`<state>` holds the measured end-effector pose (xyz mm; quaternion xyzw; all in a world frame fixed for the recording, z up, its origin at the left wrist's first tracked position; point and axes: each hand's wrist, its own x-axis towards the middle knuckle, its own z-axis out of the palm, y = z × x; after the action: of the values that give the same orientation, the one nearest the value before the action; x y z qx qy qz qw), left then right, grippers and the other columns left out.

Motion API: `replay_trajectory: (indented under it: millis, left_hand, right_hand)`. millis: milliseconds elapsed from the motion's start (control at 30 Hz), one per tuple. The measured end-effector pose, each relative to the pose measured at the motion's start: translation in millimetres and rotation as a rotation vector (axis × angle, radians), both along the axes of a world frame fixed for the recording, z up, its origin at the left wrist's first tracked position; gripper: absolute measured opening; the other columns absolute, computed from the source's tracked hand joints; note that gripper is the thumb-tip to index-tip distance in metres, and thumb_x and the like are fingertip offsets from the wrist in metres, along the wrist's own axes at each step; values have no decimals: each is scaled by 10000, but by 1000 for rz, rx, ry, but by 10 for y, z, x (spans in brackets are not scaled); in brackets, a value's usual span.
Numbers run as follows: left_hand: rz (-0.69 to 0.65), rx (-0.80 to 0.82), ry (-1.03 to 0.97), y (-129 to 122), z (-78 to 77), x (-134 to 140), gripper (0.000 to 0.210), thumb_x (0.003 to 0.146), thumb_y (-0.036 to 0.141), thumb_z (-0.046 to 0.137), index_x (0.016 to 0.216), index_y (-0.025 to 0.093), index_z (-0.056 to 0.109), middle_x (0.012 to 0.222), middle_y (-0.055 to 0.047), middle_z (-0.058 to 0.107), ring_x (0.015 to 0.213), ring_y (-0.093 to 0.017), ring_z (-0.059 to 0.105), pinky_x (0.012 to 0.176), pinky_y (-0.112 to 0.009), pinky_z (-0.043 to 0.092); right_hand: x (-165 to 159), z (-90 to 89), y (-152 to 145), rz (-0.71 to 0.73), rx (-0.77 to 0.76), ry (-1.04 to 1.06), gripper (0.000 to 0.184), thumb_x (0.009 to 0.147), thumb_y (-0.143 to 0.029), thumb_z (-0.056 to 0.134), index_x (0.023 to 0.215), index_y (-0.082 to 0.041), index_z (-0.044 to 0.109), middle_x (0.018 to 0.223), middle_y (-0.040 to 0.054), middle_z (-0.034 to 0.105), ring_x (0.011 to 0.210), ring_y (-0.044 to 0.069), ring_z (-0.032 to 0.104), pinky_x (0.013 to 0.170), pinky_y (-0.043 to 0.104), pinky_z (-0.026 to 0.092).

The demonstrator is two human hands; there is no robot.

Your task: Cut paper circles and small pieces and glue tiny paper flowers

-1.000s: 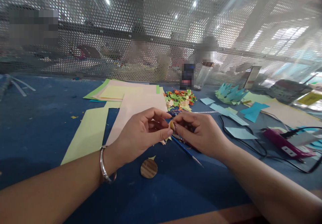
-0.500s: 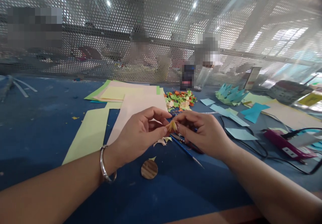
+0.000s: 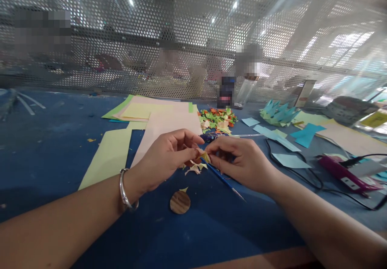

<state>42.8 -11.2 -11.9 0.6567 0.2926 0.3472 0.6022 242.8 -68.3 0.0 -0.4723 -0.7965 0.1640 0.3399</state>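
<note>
A small folded piece of yellow and peach paper [image 3: 205, 156] is pinched between my two hands above the blue table. My left hand [image 3: 172, 152], with a silver bangle at the wrist, grips its left side with thumb and fingers closed. My right hand [image 3: 238, 158] pinches the other side, fingers curled. Just below the hands lies a thin blue paintbrush [image 3: 223, 179], partly covered by the right hand. Torn paper scraps [image 3: 196, 168] rest beneath the folded piece. Nearer to me is a round wooden disc [image 3: 180, 202] with a tiny scrap at its top edge.
Paper sheets [image 3: 169, 119] and a pale green strip [image 3: 107, 154] lie at left. Behind my hands is a heap of coloured scraps [image 3: 219, 119]. On the right are a blue-green folded paper piece [image 3: 278, 113], a black cable [image 3: 302, 172] and a purple power strip [image 3: 347, 173]. A perforated screen [image 3: 136, 59] stands behind.
The folded paper has turned and tilted between my fingers, its fanned layers now less visible. Both hands have shifted only slightly, the right a little to the left.
</note>
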Motion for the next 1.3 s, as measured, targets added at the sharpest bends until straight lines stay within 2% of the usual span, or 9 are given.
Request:
replay_trajectory:
  millis: [167,333,533,633,767,933,1100,1300]
  left_hand:
    - [-77,-38,70,51,12,-41,184,864,199,675,1046,196,652,827,-3,687,740,-111,652,667,-222,493]
    - [-222,-186,60,86,39,-87,199,857,173,687,1053,179,653,859,-26,687,751,-125,659,708,-257,525]
    - [-321,-241,69,158,41,-121,179,833,208,749,990,167,673,893,-34,690,773,-126,665,736,-256,530]
    - [-318,-256,105,178,35,-123,221,823,203,759,1018,156,667,875,-42,705,737,-127,670,694,-245,524]
    - [-243,-268,135,154,41,-109,304,817,227,773,1083,158,645,863,-45,714,706,-134,681,666,-250,534]
    - [-193,-348,44,128,67,-102,336,846,332,759,1103,162,624,894,-61,724,757,-146,706,728,-275,565]
    - [-278,-443,-85,154,87,-131,491,757,168,832,1186,197,595,968,-42,737,876,-152,722,875,-296,552]
    - [-315,-485,-169,156,72,-138,502,786,106,797,1221,207,569,997,-33,740,926,-144,727,907,-268,534]
  right_hand:
    - [8,-39,9,96,66,-37,124,886,-120,606,911,-177,714,811,2,655,643,85,544,591,203,417]
    - [-7,-52,-20,137,43,-48,124,881,-107,609,926,-195,684,827,-7,655,624,76,542,575,195,421]
    - [-41,-47,-47,189,33,-28,233,907,-106,603,1110,-204,664,886,-9,684,638,65,564,573,176,435]
    - [-42,-61,-38,228,75,-60,208,912,-105,608,1086,-194,680,916,-3,694,675,64,583,617,177,448]
    - [-49,-76,-29,237,79,-79,189,897,-76,607,1039,-181,674,899,-11,688,662,54,572,620,169,445]
    - [-41,-64,-37,207,75,-31,247,858,-35,598,1043,-185,667,882,-19,676,635,49,560,586,161,440]
    - [5,-29,-48,113,140,-15,184,865,-64,606,998,-176,666,801,-29,646,600,53,536,578,172,440]
    - [34,-8,-64,75,168,17,155,878,-100,617,1012,-174,646,806,-20,645,600,66,544,587,192,456]
